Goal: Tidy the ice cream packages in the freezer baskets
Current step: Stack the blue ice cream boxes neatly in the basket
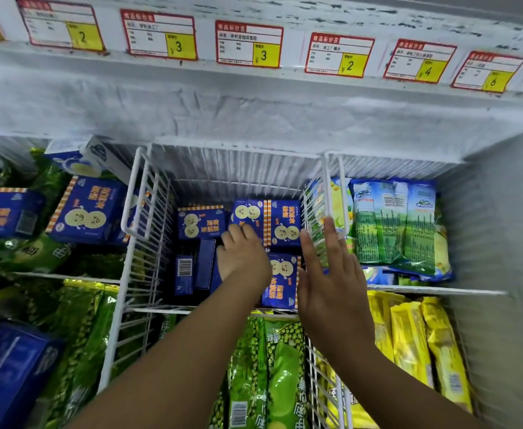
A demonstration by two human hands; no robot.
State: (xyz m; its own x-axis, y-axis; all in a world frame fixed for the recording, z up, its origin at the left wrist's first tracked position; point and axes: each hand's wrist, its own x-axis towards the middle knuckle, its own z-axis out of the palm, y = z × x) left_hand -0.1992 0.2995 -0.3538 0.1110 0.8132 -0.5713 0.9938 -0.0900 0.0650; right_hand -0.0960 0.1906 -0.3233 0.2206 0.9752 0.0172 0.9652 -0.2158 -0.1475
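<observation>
Green packs (263, 376) sit closest, yellow ones (415, 345) alongside, inside a frosted white freezer (254, 113) with price tags (249, 44) above. Blue boxes (285, 222) lie jumbled low in the middle basket (139, 193). Left hand (241, 255) curls down onto them; right hand (328, 274) hovers flat, fingers spread.

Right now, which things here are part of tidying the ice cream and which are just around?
Part of the job:
blue boxes
middle wire basket
left hand
right hand

Just around:
price tags
frosted freezer wall
</observation>
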